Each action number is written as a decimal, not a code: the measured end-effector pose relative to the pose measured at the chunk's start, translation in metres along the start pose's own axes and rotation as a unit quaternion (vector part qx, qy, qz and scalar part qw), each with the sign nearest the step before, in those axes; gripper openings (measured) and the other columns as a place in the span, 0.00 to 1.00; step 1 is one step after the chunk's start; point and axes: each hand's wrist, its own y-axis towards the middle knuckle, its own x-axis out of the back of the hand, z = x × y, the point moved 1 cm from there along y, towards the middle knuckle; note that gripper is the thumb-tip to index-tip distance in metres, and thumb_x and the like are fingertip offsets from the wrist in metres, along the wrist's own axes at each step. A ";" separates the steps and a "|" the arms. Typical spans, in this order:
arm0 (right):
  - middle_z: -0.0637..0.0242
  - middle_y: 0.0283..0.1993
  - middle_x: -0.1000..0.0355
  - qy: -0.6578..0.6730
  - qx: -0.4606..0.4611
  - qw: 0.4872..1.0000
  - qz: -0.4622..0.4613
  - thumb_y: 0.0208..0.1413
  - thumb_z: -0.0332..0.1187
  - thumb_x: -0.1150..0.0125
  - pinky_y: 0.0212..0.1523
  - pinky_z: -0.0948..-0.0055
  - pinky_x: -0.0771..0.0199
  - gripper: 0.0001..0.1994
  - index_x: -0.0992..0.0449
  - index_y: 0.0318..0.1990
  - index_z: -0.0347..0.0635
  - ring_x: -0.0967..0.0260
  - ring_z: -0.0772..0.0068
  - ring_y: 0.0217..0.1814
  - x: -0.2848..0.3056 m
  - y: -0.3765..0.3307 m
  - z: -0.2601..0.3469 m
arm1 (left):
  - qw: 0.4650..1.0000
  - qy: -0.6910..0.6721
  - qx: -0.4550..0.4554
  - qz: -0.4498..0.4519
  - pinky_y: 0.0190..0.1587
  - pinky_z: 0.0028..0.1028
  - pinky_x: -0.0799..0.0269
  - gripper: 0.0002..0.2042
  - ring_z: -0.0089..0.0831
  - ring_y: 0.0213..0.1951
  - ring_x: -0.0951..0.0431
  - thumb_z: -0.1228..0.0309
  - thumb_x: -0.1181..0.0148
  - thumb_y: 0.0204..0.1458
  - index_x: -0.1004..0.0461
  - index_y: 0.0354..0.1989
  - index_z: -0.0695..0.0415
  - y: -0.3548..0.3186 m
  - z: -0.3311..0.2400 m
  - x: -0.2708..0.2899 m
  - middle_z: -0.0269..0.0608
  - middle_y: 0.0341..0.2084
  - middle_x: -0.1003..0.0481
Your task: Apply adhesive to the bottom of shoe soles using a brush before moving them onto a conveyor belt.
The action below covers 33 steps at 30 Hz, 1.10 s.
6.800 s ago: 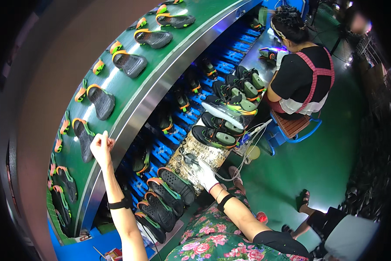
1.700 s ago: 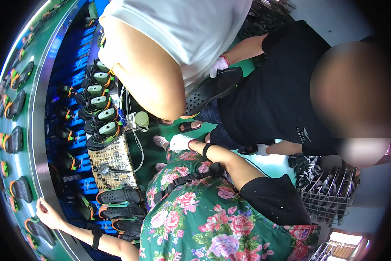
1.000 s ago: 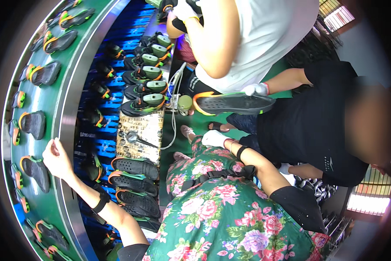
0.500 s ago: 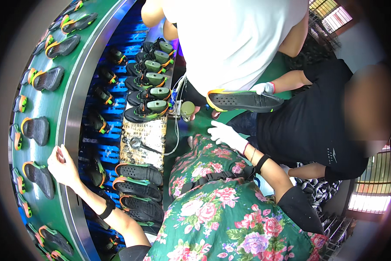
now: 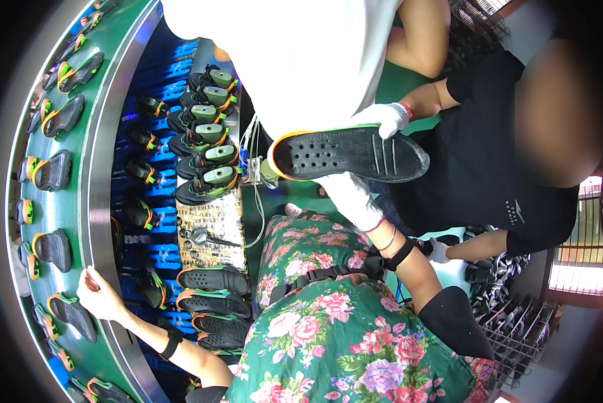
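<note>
My bare left hand (image 5: 101,295) is at the metal rim of the green conveyor, fingers curled in; whatever they may hold is hidden. Closest to it on the belt lies a black sole with an orange and green edge (image 5: 72,316). My white-gloved right hand (image 5: 354,201) reaches to the underside of a large black shoe sole (image 5: 345,153) with an orange rim and rows of holes. Its fingers are hidden behind that sole, so their grip does not show. A co-worker's gloved hand (image 5: 385,121) holds the sole's upper edge.
More soles ride on the conveyor belt (image 5: 54,201). Beside it, blue slatted racking (image 5: 160,218) carries shoe parts. Shoes with green lasts (image 5: 211,154), a metal-headed tool (image 5: 199,236) and stacked black soles (image 5: 214,302) occupy a narrow bench. A person in white (image 5: 294,60) stands ahead; another in black (image 5: 482,161) is at right.
My right hand has gone from outstretched below the sole to partly behind it. The co-worker's sole has come nearer and looks larger. My left hand appears lower along the conveyor rim as the view shifts.
</note>
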 end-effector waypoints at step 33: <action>0.68 0.57 0.24 0.283 -0.012 0.921 0.268 0.65 0.32 0.47 0.62 0.69 0.31 0.15 0.21 0.56 0.50 0.27 0.70 0.57 -0.007 -0.054 0.078 | 0.997 0.052 -0.050 0.019 0.34 0.34 0.27 0.18 0.32 0.30 0.23 0.49 0.41 0.58 0.16 0.43 0.48 0.001 0.018 -0.007 0.38 0.29 0.22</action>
